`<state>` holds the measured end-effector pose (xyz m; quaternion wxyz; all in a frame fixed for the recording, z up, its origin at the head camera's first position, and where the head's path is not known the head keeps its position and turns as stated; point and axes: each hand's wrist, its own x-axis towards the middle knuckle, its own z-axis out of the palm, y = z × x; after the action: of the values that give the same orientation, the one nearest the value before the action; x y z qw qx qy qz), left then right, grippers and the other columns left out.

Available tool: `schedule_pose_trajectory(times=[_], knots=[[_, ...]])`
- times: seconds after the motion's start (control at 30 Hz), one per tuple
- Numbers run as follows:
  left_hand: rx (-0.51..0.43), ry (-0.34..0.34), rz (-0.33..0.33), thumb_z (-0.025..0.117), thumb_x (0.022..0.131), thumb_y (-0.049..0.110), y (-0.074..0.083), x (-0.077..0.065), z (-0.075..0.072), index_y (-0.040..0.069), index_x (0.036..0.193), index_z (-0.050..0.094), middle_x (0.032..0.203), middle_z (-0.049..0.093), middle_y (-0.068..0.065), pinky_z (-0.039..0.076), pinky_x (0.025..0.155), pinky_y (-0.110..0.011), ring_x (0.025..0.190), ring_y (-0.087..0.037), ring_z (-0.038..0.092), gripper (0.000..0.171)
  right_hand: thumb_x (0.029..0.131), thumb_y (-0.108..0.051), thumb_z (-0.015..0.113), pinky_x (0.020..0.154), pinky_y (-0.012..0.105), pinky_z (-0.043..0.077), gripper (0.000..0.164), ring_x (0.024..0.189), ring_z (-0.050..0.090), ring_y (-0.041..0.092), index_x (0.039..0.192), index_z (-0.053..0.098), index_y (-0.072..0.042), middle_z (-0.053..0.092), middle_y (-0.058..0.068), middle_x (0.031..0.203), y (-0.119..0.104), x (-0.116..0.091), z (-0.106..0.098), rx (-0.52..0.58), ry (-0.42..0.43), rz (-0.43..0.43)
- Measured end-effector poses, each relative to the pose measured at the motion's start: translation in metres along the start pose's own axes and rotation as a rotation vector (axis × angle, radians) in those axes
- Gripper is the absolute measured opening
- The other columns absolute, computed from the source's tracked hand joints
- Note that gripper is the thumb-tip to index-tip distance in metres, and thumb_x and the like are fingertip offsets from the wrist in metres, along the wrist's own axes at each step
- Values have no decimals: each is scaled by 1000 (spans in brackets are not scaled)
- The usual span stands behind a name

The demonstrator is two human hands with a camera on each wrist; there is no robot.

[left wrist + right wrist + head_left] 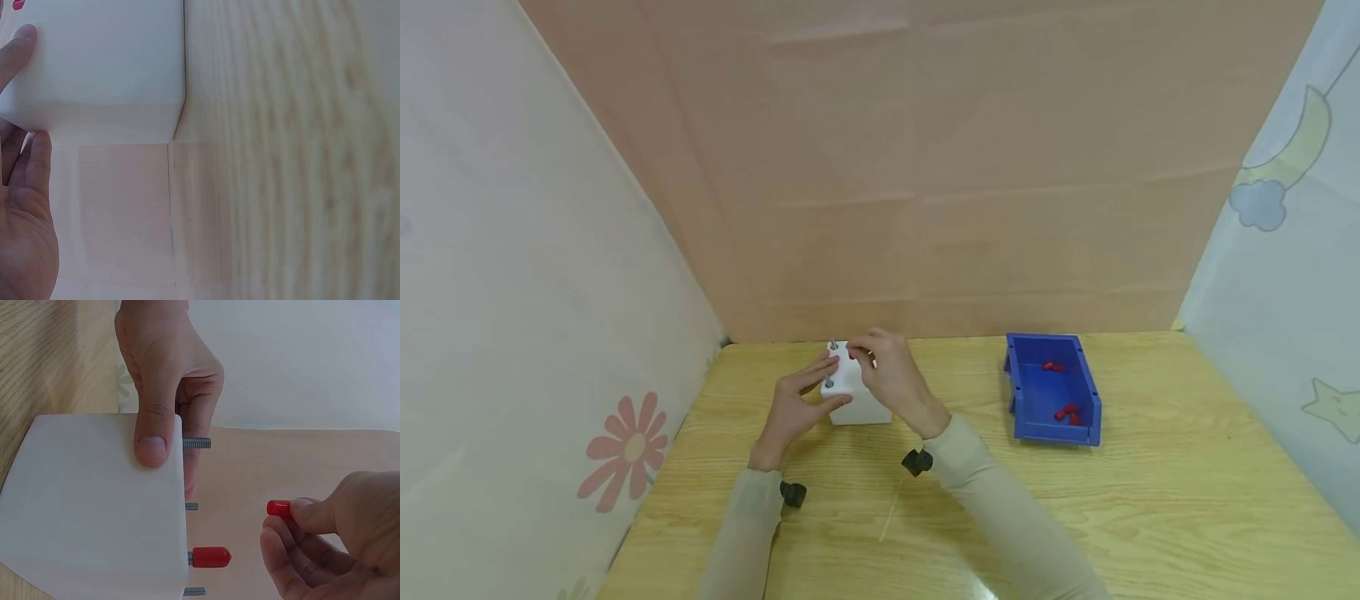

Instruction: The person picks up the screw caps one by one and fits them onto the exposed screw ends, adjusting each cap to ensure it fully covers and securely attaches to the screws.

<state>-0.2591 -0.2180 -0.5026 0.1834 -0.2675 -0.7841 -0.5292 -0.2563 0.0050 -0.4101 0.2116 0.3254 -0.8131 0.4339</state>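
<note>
A white box [863, 410] stands on the table with several threaded metal studs sticking out of one face. My left hand [790, 407] grips the box at its left side, the thumb [152, 440] on one face and the fingers across the studded one. Between thumb and fingers my right hand [350, 531] pinches a small red cap [277, 508], held apart from the studs in the right wrist view. Another red cap [211, 557] covers one stud. Bare threads show on a stud [197, 443] beside the left thumb and on two others below it.
A blue bin [1048, 392] with several loose red caps [1067, 413] in it stands to the right on the wooden table [1165, 467]. A tan sheet [970, 167] hangs behind the table. Printed sheets flank both sides.
</note>
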Motion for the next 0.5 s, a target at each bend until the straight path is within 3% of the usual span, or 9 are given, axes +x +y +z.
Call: schedule_pose_trajectory(times=[0.5], knots=[[3,-5,0,93,81,2,0,1,0,3,134,73,143,69,-15,49,112,-21,148,-38,52,56,103,4,66,63,23,56,15,77,66,16,108,80,6,76,11,97,-3,0,4,4,-19,4]])
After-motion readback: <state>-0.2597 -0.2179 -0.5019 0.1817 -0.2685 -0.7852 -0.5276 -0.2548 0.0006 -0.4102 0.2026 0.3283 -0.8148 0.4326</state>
